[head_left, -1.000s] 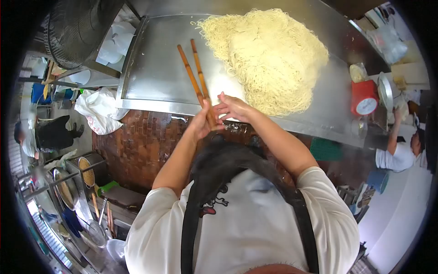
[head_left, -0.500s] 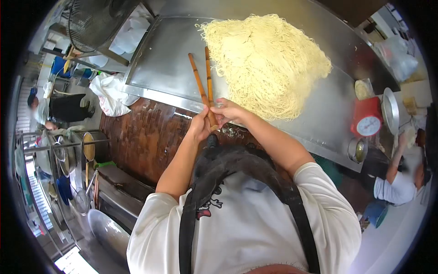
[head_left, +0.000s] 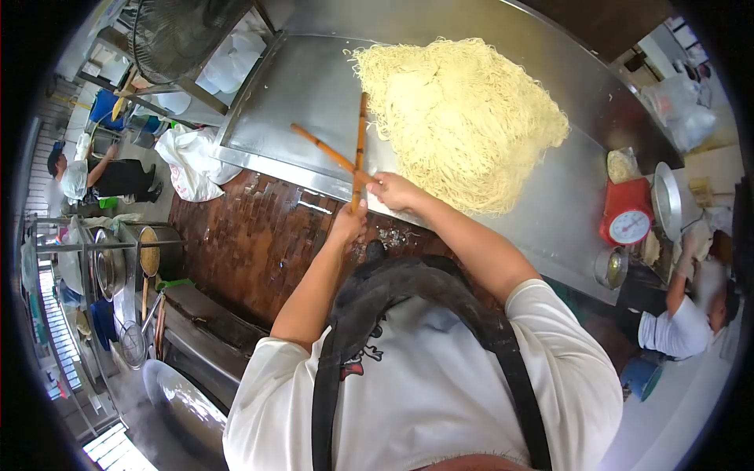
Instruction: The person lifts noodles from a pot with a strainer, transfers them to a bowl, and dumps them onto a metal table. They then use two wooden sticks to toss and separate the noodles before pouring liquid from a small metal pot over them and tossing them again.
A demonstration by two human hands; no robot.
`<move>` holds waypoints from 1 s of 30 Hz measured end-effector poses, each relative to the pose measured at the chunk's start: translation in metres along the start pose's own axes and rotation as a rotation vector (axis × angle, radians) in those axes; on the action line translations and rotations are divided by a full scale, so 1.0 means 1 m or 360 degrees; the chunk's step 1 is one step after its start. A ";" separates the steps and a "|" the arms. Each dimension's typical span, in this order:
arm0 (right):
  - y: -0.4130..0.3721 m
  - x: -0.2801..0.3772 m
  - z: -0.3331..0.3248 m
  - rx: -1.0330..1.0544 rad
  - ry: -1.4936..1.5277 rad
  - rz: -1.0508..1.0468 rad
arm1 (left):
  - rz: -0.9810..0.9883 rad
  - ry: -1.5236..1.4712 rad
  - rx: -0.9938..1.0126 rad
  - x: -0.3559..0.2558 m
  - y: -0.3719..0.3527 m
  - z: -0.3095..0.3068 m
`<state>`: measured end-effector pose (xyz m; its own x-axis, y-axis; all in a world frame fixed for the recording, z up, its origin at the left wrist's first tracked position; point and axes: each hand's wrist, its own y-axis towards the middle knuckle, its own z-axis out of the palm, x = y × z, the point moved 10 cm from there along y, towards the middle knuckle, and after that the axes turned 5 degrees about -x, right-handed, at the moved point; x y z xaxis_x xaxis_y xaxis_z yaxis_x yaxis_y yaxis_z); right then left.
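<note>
Head cam feed, going left to right from my end. Far left there's a co-worker [head_left: 118,177] in a dark apron, then a white plastic bag [head_left: 188,163] slumped by the corner of the steel table [head_left: 306,82]. Mid-frame is the good bit: I've got two long bamboo chopsticks crossed in an X. Left hand [head_left: 349,225] has its fingers curled snug around the bottom end of the near-upright chopstick [head_left: 360,137]; right hand [head_left: 393,191] has its fingers pinched in on the lower end of the slanted chopstick [head_left: 322,146], close to the crossing. Can't tell how the fingertips sit underneath.

What's new: half a second ago the pair ran almost side by side with both hands bunched at the base. Now they've swung apart, so I'd say each hand controls its own stick.

Right of them, the big heap of noodles [head_left: 463,125] fills the upper middle, with the upright one's tip right by its left edge. Neither hand is in it. Further right: red dial scale [head_left: 628,224], metal bowl [head_left: 610,267], another co-worker [head_left: 675,330] in white.
</note>
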<state>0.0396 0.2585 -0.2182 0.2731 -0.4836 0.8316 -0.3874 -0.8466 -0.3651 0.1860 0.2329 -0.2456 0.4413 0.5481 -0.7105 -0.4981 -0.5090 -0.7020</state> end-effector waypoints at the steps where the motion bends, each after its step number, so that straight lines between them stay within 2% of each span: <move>1: -0.010 0.022 -0.010 -0.0031 0.0035 -0.0041 | 0.0122 0.0070 -0.0004 -0.009 -0.004 -0.013; 3: -0.037 0.063 -0.042 -0.0096 0.0090 -0.0129 | 0.0375 0.0196 -0.0011 -0.033 -0.015 -0.043; 5: -0.050 0.068 -0.060 -0.0069 0.0130 -0.0022 | 0.0118 0.0262 0.0025 -0.041 -0.033 -0.063; 6: -0.054 0.066 -0.062 -0.0054 0.0157 0.0038 | 0.0142 0.0176 0.0052 -0.043 -0.032 -0.075; 9: -0.049 0.065 -0.073 -0.0288 -0.0019 0.0109 | 0.0093 0.0232 -0.0050 -0.050 -0.011 -0.103; 12: -0.035 0.060 -0.071 -0.0549 -0.0160 -0.0005 | -0.0017 0.0204 0.0032 -0.056 0.000 -0.105; 14: -0.029 0.036 -0.066 -0.0635 -0.0330 0.0018 | 0.0002 0.0109 0.0092 -0.015 0.049 -0.115; 15: -0.031 0.020 -0.058 -0.0402 -0.0133 0.0237 | 0.0012 0.0065 0.0122 -0.001 0.067 -0.117; 17: -0.053 -0.006 -0.041 0.0065 0.0289 0.0669 | 0.0126 0.0089 0.0039 -0.020 0.051 -0.115; 20: -0.090 0.013 -0.094 -0.0218 0.0367 0.0549 | 0.0405 0.0269 -0.0154 -0.064 0.031 -0.114; 23: -0.141 0.054 -0.161 -0.0526 0.0401 0.0255 | 0.0562 0.0009 0.0108 -0.104 0.018 -0.085; 25: -0.173 0.054 -0.204 -0.0579 -0.0015 0.0605 | 0.0647 0.0175 0.0268 -0.130 0.013 -0.057; 28: -0.193 0.021 -0.265 -0.0879 -0.0231 0.0491 | 0.0613 0.0362 0.0343 -0.159 0.010 -0.021; 30: -0.202 0.015 -0.303 -0.0890 -0.0557 0.0429 | 0.0564 0.0572 0.0323 -0.165 0.003 -0.003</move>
<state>-0.1447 0.4893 -0.0053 0.3346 -0.7827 0.5249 -0.8493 -0.4917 -0.1918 0.1142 0.1386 -0.1303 0.4302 0.0866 -0.8986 -0.7810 -0.4635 -0.4186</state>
